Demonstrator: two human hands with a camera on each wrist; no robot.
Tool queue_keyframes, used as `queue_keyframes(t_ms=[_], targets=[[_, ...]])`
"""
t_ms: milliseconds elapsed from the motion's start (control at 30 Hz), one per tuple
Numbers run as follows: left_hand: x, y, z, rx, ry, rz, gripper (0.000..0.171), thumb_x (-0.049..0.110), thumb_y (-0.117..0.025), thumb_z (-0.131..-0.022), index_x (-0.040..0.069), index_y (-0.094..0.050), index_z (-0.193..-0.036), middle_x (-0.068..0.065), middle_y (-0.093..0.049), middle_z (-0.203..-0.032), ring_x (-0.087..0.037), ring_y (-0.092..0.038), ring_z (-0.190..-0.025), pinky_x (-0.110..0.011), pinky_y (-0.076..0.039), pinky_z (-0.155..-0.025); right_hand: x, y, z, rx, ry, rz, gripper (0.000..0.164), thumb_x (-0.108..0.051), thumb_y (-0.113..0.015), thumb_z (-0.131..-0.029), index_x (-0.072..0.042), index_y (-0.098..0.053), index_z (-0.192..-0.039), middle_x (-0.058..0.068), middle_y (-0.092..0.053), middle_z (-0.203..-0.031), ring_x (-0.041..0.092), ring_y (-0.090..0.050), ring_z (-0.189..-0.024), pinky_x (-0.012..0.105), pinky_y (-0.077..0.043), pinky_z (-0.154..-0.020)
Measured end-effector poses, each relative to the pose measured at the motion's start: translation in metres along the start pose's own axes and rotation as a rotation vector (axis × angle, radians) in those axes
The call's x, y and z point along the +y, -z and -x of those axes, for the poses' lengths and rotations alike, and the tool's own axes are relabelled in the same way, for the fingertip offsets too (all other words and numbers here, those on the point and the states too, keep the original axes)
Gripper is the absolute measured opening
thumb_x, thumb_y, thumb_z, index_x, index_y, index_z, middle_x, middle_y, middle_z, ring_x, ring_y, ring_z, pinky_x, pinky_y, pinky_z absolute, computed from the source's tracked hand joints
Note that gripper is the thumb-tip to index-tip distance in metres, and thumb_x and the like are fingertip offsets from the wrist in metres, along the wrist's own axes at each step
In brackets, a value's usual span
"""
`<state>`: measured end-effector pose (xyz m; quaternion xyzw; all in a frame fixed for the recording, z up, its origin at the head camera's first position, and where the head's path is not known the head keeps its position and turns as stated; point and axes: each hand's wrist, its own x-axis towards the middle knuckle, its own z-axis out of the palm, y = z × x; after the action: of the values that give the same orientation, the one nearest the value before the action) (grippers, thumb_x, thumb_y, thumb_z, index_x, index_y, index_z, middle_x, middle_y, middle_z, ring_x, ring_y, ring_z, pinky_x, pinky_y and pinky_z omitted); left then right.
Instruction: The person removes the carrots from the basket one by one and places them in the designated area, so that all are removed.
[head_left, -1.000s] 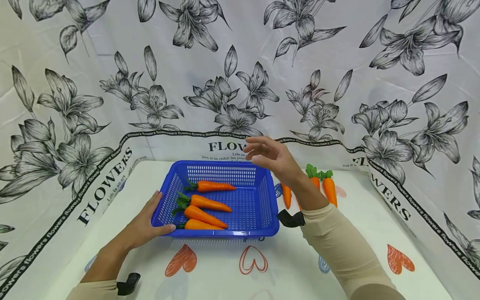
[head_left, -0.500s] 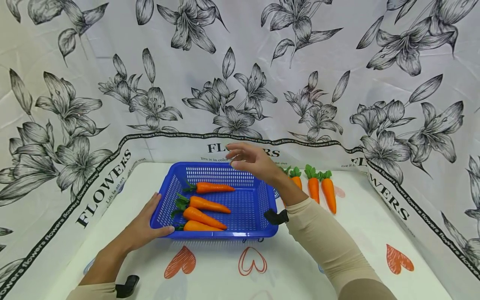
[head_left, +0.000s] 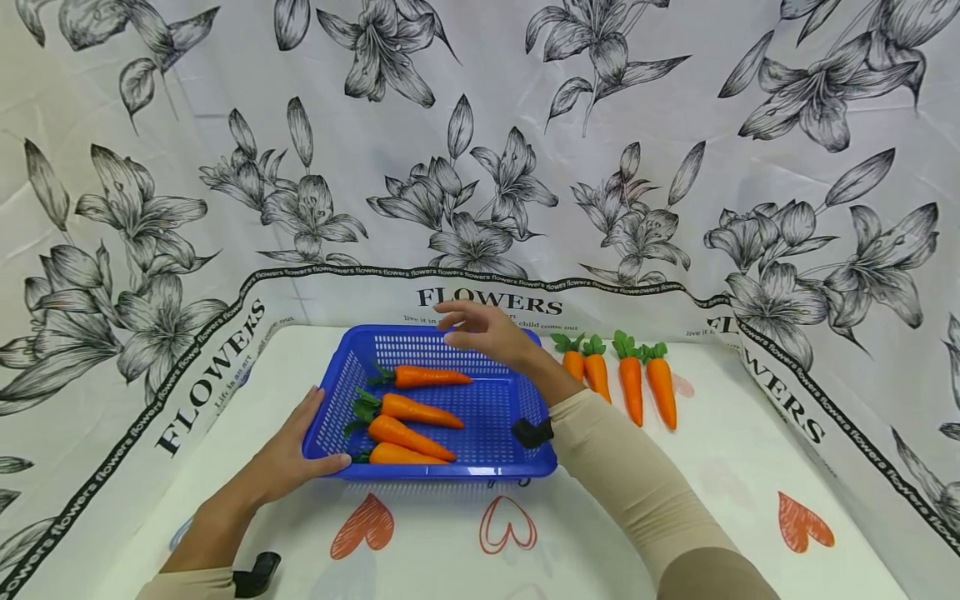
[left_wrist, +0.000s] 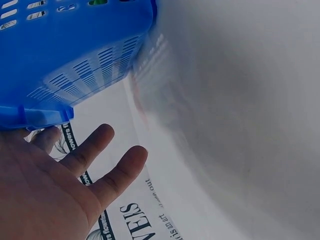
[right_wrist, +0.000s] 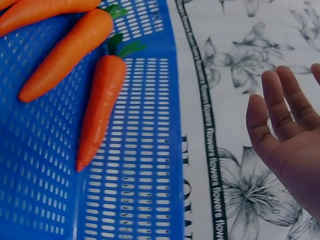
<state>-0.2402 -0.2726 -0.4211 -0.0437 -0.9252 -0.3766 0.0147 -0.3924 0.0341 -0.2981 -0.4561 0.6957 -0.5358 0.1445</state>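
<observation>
A blue plastic basket (head_left: 489, 469) stands on the table, with several orange carrots (head_left: 431, 376) with green leafy tops lying in its left part. My left hand (head_left: 283, 457) rests against the basket's left side, its thumb along the front rim. In the left wrist view, the fingers (left_wrist: 118, 176) of that hand are spread and fairly straight beside the blue wall. Over the back rim hovers my right hand (head_left: 487, 333), loosely bent and holding nothing. The right wrist view has this hand (right_wrist: 295, 135) apart from the basket, with part of it out of frame.
More carrots (head_left: 660, 392) lie in a row on the table right of the basket, the nearer ones partly behind my right forearm. A white flower-printed cloth (head_left: 645, 100) hangs behind and along both sides. Red hearts (head_left: 362, 525) are printed on the tabletop.
My right hand has moved left, from the basket's back right corner to over its back rim. More of the carrots on the right are uncovered. The left hand and basket stay put.
</observation>
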Motion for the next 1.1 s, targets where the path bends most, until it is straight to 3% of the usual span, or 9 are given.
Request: queue_keyframes(t_ms=[233, 500, 633, 767, 1100], targets=[[0.000, 0.001, -0.001, 0.002, -0.005, -0.002, 0.102, 0.040, -0.069, -0.069, 0.021, 0.001, -0.140, -0.007, 0.006, -0.144, -0.041, -0.011, -0.124, -0.064, -0.018, -0.088, 0.016, -0.004, -0.009, -0.006, -0.005, -0.012, 0.044, -0.011, -0.054, -0.085, -0.009, -0.042, -0.127, 0.016, -0.052, -0.110, 0.023, -0.054, -0.096, 0.033, -0.046, -0.078], [0.000, 0.000, 0.001, 0.001, 0.003, -0.006, 0.101, 0.041, -0.069, -0.069, 0.023, 0.001, -0.140, -0.006, 0.006, -0.144, -0.042, -0.012, -0.123, -0.065, -0.020, -0.086, 0.053, -0.008, -0.030, -0.028, -0.099, 0.063, 0.042, -0.023, -0.058, -0.083, -0.023, -0.047, -0.124, 0.007, -0.054, -0.110, 0.016, -0.055, -0.093, 0.033, -0.047, -0.075], [-0.001, -0.001, 0.000, 0.005, -0.013, 0.002, 0.101, 0.041, -0.069, -0.069, 0.022, 0.001, -0.140, -0.006, 0.006, -0.144, -0.041, -0.011, -0.124, -0.065, -0.018, -0.087, 0.074, -0.013, -0.037, -0.057, -0.142, 0.114, 0.045, -0.028, -0.059, -0.082, -0.023, -0.046, -0.125, 0.009, -0.052, -0.115, 0.015, -0.053, -0.096, 0.030, -0.045, -0.077], [-0.002, -0.001, 0.000, 0.006, -0.032, 0.008, 0.101, 0.041, -0.069, -0.070, 0.021, 0.000, -0.140, -0.005, 0.005, -0.144, -0.039, -0.009, -0.125, -0.064, -0.016, -0.089, 0.088, -0.017, -0.040, -0.106, -0.169, 0.140, 0.051, -0.029, -0.059, -0.082, -0.016, -0.043, -0.128, 0.015, -0.050, -0.118, 0.020, -0.049, -0.102, 0.031, -0.044, -0.080], [-0.002, 0.000, 0.001, 0.009, -0.023, 0.016, 0.100, 0.041, -0.068, -0.070, 0.022, 0.000, -0.140, -0.003, 0.006, -0.144, -0.038, -0.010, -0.125, -0.064, -0.017, -0.089, 0.109, -0.023, -0.048, -0.185, -0.288, 0.249, 0.056, -0.040, -0.059, -0.080, -0.021, -0.042, -0.130, 0.006, -0.048, -0.122, 0.018, -0.044, -0.110, 0.036, -0.038, -0.088]])
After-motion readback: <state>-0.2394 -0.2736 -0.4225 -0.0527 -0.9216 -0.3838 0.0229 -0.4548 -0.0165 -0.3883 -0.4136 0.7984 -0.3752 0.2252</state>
